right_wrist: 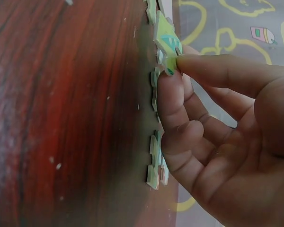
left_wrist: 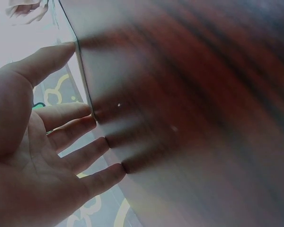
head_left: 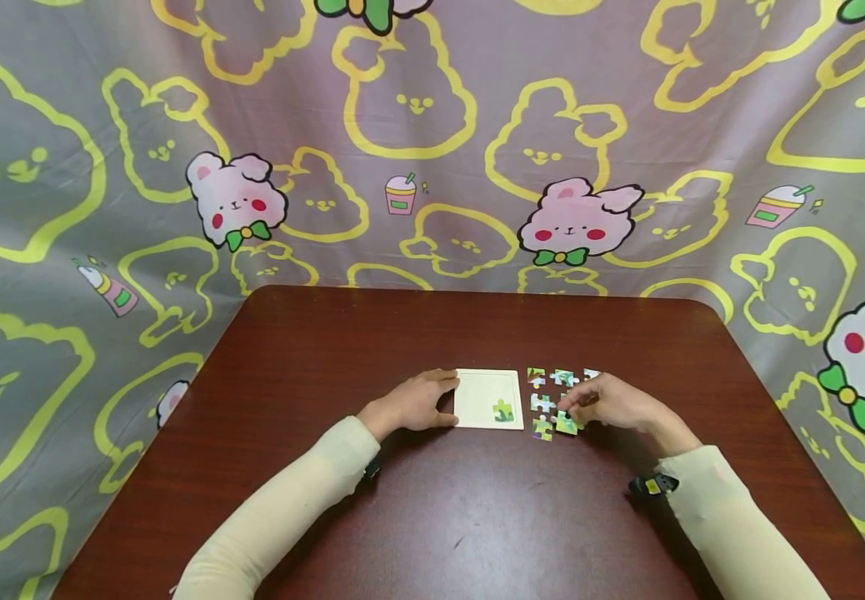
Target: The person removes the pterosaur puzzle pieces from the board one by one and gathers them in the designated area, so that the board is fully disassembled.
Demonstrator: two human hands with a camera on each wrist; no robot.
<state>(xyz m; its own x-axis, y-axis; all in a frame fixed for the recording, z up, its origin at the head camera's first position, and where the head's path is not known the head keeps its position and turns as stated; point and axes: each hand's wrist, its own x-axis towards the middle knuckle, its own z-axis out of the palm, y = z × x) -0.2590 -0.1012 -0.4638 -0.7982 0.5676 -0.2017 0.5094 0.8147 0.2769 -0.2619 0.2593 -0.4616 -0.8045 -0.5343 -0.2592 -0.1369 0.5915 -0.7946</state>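
Note:
My left hand (head_left: 416,402) rests at the left side of a pale square puzzle board (head_left: 477,398), its thumb and fingers extended along that edge. One green jigsaw piece (head_left: 503,411) lies in the board's near right corner. To the right of the board, my right hand (head_left: 618,402) pinches a green and yellow jigsaw piece (right_wrist: 167,40) between thumb and index finger. That piece is tilted, just over the loose ones, in the right wrist view. Several loose jigsaw pieces (head_left: 542,428) lie in rough rows beside the board, some partly hidden by the right hand.
Under everything is a dark reddish-brown table (head_left: 432,517) with rounded far corners. A patterned cloth (head_left: 447,100) with bear and rabbit drawings hangs behind it and at the sides. Black straps with small devices sit at both wrists.

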